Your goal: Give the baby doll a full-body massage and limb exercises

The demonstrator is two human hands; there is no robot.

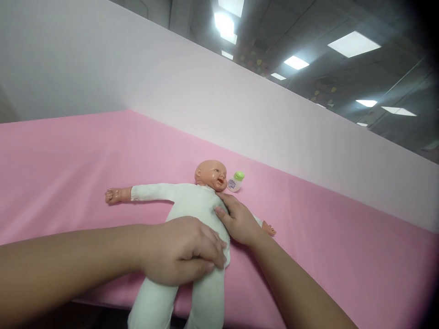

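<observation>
This looked like a large indoor work hall, perhaps a training room or an office floor, though which of these could not be told. Bright rectangular light panels (354, 44) were set in a dark grey ceiling (308, 23) that ran on well beyond a plain, pale partition (240, 105). That low wall closed off a booth-like corner around a surface under a smooth pink cover (325, 228). A baby doll (192, 201) lying there suited a practice or demonstration space more than a home.

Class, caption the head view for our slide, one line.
The left hand and right hand rest on a doll on a pink surface, green-capped bottle by its head.
</observation>
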